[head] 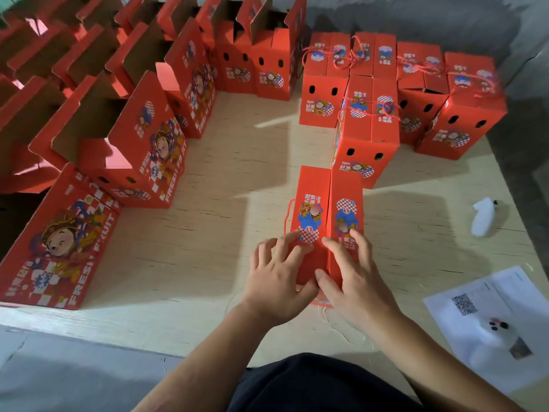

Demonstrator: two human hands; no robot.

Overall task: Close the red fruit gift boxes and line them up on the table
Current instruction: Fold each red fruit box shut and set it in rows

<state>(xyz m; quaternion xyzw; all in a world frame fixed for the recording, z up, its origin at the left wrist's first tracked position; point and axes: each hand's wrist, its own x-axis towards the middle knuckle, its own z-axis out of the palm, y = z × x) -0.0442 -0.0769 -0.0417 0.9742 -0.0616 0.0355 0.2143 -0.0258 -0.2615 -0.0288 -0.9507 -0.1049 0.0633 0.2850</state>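
A red fruit gift box [325, 200] stands in front of me near the table's front edge, its two top flaps folded down and meeting along the middle. My left hand [279, 281] presses on the left flap with spread fingers. My right hand [353, 275] presses on the right flap, its thumb at the seam. A red cord loop hangs at the box's left side. Several closed boxes [368, 126] with red cord handles stand behind it at the back right. Several open boxes [142, 138] with raised flaps stand in rows on the left and at the back.
The pale wooden table [237, 173] shows bare between the rows. A white bottle [484, 217] lies at the right. A printed sheet with a QR code [499, 319] lies at the front right, small items on it. A grey wall rises at the back.
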